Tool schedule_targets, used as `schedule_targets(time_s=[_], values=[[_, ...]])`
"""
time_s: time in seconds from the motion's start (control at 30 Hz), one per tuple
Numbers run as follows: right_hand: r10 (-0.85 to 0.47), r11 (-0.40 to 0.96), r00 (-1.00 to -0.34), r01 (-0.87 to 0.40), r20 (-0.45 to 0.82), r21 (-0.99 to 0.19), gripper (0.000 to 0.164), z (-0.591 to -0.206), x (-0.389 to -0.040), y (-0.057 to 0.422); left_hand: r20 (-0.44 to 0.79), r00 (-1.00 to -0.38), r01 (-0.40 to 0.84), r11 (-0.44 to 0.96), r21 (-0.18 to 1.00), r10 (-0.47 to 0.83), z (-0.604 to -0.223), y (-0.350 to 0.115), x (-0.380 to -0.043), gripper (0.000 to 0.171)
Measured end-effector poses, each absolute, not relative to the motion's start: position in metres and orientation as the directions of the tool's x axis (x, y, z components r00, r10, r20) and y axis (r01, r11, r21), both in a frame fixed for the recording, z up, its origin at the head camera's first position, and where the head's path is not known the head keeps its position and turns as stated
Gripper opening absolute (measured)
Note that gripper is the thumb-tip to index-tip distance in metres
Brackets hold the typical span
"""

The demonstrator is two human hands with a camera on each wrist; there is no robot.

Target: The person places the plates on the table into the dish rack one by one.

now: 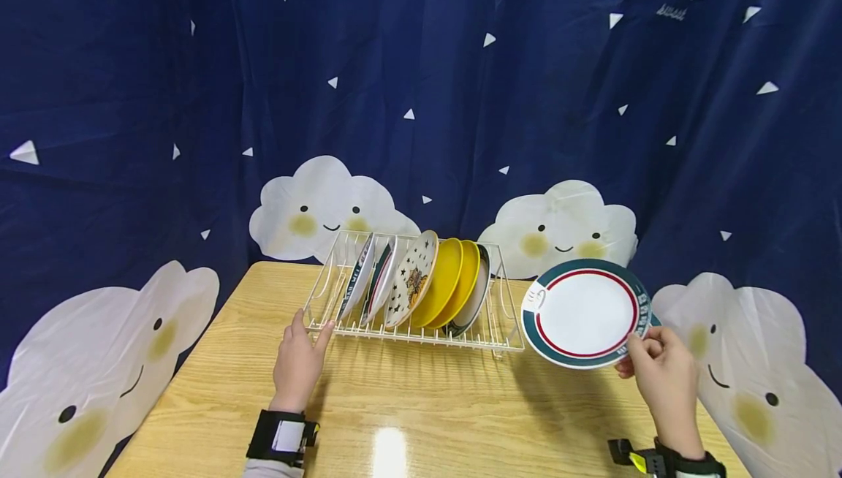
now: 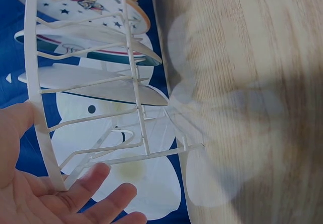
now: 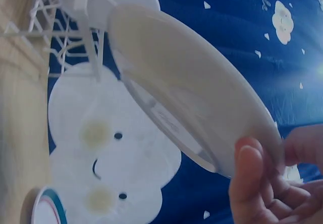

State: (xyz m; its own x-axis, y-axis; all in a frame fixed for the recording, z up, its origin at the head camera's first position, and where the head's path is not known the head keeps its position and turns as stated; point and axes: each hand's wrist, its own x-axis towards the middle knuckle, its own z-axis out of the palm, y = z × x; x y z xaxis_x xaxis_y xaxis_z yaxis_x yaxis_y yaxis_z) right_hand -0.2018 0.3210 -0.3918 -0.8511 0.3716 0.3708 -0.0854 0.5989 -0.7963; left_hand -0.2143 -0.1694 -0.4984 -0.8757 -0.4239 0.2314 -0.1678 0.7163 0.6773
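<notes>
My right hand [image 1: 664, 376] pinches the edge of a white plate [image 1: 585, 313] with a green rim and a red ring, thumb on its face. The plate is held up, tilted, right of a white wire dish rack [image 1: 421, 338]. In the right wrist view its pale underside [image 3: 192, 82] shows. My left hand [image 1: 299, 361] holds the rack's front left corner, the thumb [image 2: 17, 118] against the rail. Standing in the rack are two green-rimmed plates [image 1: 357, 281], a star-patterned plate [image 1: 413, 281], two yellow plates [image 1: 442, 284] and a dark-rimmed plate [image 1: 476, 299].
The rack stands on a wooden table [image 1: 421, 419]. Another green-rimmed plate [image 3: 48, 209] shows at the lower left of the right wrist view. Behind the table hangs a dark blue curtain [image 1: 408, 61] with clouds and white triangles.
</notes>
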Motion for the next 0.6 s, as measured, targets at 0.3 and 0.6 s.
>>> schedule_targets(time_s=[0.3, 0.6], values=[[0.318, 0.630, -0.830, -0.177, 0.459, -0.756, 0.010, -0.392, -0.243, 0.285, 0.220, -0.879, -0.176, 0.716, 0.675, -0.424, -0.499, -0.170, -0.215, 0.078], [0.207, 0.732, -0.842, -0.205, 0.499, -0.650, 0.008, -0.407, -0.280, 0.251, 0.212, -0.875, -0.188, 0.710, 0.679, -0.435, -0.496, -0.168, -0.215, 0.078]])
